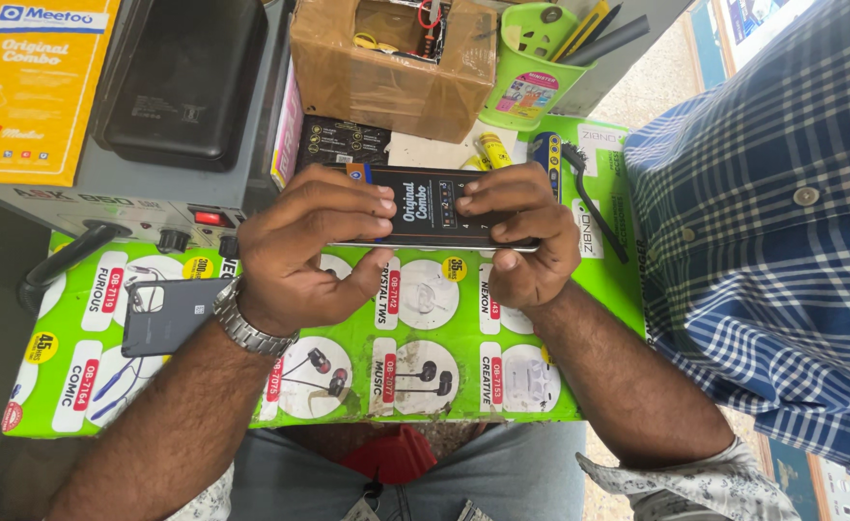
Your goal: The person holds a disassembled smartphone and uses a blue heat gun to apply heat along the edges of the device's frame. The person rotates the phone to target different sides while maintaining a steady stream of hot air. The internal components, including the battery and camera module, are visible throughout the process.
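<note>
A bright green mat with pictures of earphones point(425, 376) is covering the table, and it is lying just under both hands. The left hand point(299, 256) and the right hand point(521, 236) are holding a flat black box with a shiny front point(425, 207) between them, one hand at each short end. The fingers are curling over the top edge and the thumbs are pressing underneath, so both hands are closed on the box.

The box is looking thin, stiff and light. Its shiny skin is probably slippery, so gripping the two ends like this is a good way to hold it. Something breakable could be sitting inside, so a soft squeeze seems best.

Just past the hands, a brown cardboard box with tape point(391, 68) and a green plastic pen cup point(536, 63) are standing. A dark grey phone point(169, 314) is lying beside the left wrist, which is wearing a silver metal watch point(246, 328). A person in a blue checked shirt point(772, 222) is sitting near the right hand.
</note>
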